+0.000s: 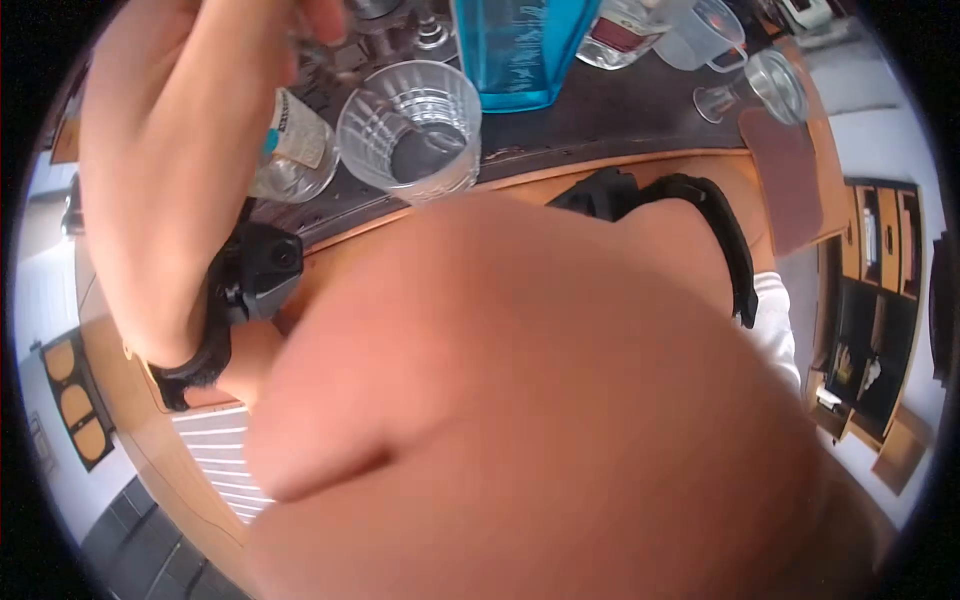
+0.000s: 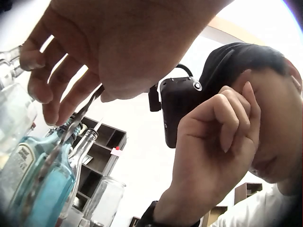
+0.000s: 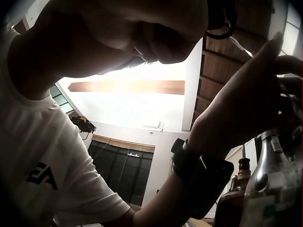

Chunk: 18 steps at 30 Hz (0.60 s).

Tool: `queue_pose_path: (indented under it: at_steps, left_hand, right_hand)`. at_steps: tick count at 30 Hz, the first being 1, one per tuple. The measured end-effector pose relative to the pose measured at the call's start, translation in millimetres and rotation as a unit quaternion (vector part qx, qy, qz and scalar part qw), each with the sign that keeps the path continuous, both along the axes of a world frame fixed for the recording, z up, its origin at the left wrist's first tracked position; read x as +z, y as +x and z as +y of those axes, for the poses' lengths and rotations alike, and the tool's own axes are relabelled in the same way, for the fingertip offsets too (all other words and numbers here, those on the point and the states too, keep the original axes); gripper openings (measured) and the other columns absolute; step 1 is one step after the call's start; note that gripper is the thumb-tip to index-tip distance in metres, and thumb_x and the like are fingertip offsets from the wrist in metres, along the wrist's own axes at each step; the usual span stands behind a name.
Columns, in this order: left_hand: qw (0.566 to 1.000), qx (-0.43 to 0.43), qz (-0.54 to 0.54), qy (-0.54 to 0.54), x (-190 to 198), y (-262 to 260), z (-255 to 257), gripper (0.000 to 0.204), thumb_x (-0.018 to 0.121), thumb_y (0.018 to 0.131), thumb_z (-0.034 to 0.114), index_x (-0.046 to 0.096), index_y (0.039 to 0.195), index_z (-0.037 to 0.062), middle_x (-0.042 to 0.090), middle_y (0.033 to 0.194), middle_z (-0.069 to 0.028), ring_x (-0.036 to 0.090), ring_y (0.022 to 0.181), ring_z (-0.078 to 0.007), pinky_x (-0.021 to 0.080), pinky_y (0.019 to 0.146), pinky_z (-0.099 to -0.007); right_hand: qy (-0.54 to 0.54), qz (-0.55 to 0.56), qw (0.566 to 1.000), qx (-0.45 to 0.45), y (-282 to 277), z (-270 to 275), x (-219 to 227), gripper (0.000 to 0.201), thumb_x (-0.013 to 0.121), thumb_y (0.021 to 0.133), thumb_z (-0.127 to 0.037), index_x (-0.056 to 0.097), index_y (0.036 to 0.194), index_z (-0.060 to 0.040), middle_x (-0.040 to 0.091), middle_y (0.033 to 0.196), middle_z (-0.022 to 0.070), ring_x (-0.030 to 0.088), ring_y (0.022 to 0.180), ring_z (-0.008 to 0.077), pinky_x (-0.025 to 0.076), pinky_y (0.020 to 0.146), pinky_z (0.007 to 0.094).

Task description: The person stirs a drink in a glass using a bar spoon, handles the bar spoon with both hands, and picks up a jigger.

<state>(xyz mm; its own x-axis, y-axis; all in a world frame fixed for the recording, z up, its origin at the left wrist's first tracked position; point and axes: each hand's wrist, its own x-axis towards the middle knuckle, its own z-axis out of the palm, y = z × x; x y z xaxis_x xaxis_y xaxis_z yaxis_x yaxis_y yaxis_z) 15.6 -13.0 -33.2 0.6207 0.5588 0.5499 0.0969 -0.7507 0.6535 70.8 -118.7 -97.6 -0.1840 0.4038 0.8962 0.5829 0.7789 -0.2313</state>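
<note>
My left hand (image 2: 118,52) is raised and pinches a twisted metal rod (image 2: 71,125), whose stem slants down past a blue bottle (image 2: 59,184). Its thin upper end (image 3: 241,46) rises above that hand in the right wrist view. In the head view the left hand (image 1: 322,18) is partly cut off at the top, above a clear ridged glass (image 1: 360,135). My right hand (image 2: 215,127) is up beside the face, fingers loosely bent around no object; it blurs across the middle of the head view.
A clear labelled bottle (image 1: 302,145) stands left of the glass, a blue bottle (image 1: 515,50) behind it. Farther right are a labelled bottle (image 1: 620,35), a measuring cup (image 1: 700,35), a metal-and-glass piece (image 1: 770,88) and a brown mat (image 1: 785,185). Dark-framed shelves (image 1: 880,300) stand beyond.
</note>
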Motion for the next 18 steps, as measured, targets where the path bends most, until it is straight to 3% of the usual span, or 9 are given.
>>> queue_pose_path:
  at_steps: [7,18]
  left_hand:
    - [1.0,0.017,0.005,0.009,7.0,-17.7,11.8,0.027,0.063,0.101,0.025,0.072,0.102,0.0001,0.071,0.086,-0.0067,0.061,0.078,-0.0087,0.047,0.07,-0.0251]
    - [1.0,-0.022,0.011,-0.011,4.9,-13.7,31.1,0.022,0.067,0.098,0.018,0.073,0.113,0.0017,0.072,0.093,-0.0073,0.063,0.084,-0.0077,0.049,0.074,-0.0257]
  right_hand:
    - [0.01,-0.012,1.0,0.013,-7.2,7.8,5.9,0.028,0.074,0.07,-0.015,0.068,0.097,-0.0131,0.056,0.076,0.0023,0.053,0.053,0.015,0.036,0.04,0.03]
    - [-0.009,-0.033,0.999,-0.031,14.4,-6.5,6.4,0.028,0.074,0.07,-0.016,0.067,0.097,-0.013,0.058,0.078,0.0027,0.054,0.053,0.0153,0.037,0.04,0.0305]
